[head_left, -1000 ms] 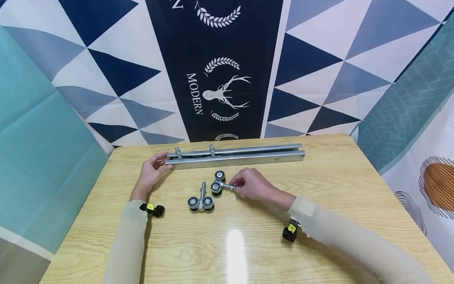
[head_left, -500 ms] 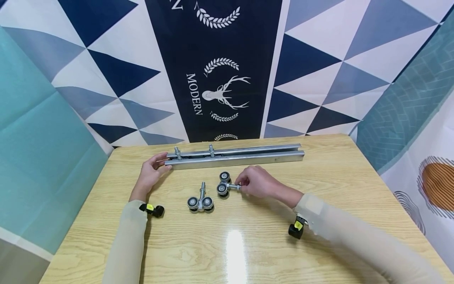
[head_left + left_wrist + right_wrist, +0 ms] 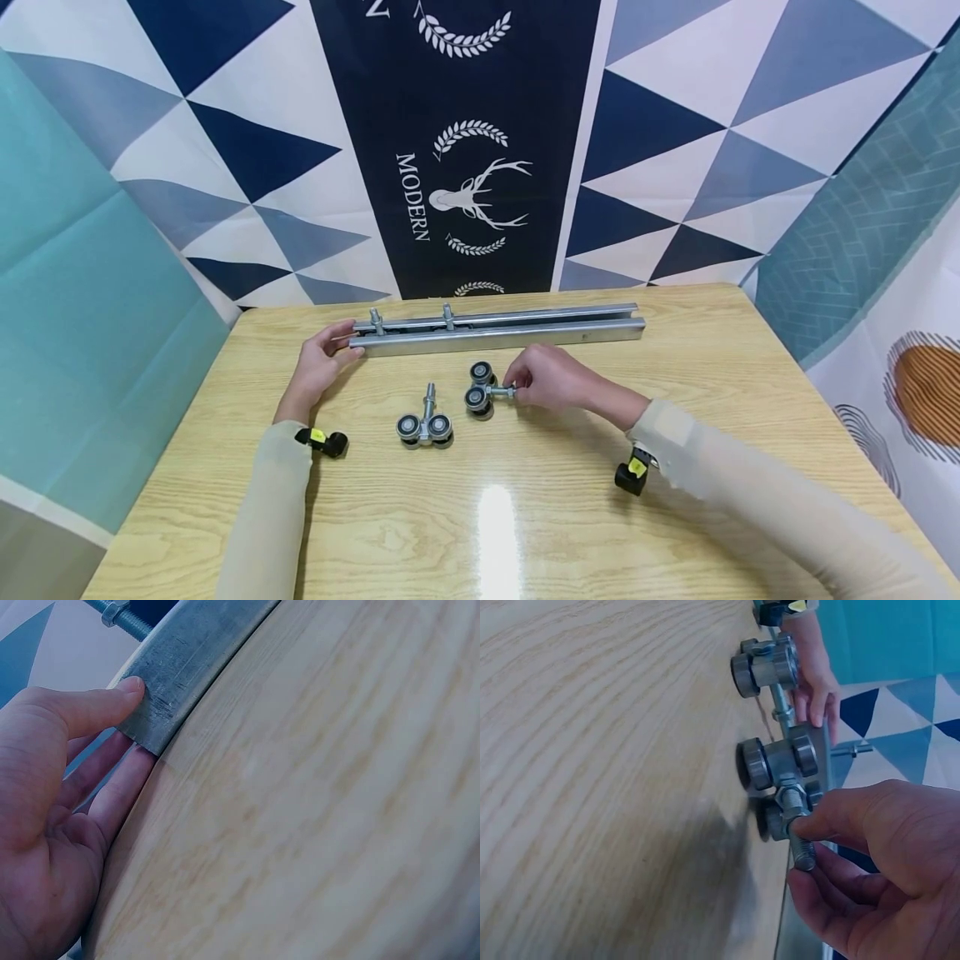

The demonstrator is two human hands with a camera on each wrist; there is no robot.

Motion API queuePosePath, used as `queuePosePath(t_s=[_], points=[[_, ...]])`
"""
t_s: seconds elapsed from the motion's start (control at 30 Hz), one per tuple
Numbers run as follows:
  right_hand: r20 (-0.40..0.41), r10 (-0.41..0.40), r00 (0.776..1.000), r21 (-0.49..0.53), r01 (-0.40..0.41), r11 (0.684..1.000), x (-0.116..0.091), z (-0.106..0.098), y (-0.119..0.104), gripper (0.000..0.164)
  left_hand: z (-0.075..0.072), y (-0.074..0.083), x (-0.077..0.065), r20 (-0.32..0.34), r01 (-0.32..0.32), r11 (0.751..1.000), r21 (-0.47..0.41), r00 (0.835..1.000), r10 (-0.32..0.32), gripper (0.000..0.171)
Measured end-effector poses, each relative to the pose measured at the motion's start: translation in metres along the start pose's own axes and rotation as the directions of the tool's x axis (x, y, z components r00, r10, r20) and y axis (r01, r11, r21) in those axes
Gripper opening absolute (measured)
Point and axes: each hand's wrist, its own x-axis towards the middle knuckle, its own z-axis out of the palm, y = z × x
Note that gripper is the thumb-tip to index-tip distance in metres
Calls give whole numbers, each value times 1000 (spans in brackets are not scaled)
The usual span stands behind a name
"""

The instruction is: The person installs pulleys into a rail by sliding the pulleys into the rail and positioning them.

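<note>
A metal C-channel track (image 3: 510,338) lies along the back of the table. My left hand (image 3: 318,368) grips its left end; in the left wrist view the thumb presses the track's front face (image 3: 180,682), with fingers behind it. Two bolts (image 3: 448,317) stand upright out of its slot near that end. Between finger and thumb, my right hand (image 3: 553,379) pinches the threaded bolt of a roller trolley (image 3: 477,398), its wheels pointing left, at or just above the table. Left of it, a second roller trolley (image 3: 424,430) lies with its bolt toward the track.
The wooden table (image 3: 390,517) reaches a patterned cloth wall (image 3: 480,267) close behind the track. Black wrist cameras (image 3: 632,472) hang from both sleeves. The track's right end is open.
My right hand has moved a little to the right with the roller trolley, widening the space to the second trolley. My left hand and the track have stayed put.
</note>
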Motion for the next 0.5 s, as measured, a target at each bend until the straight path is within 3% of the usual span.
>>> queuePosePath(t_s=[0.5], points=[[19,-6,1000,-29,6,1000,2,-19,-8,25,-1,1,0,-5,2,1000,24,1000,-2,64]])
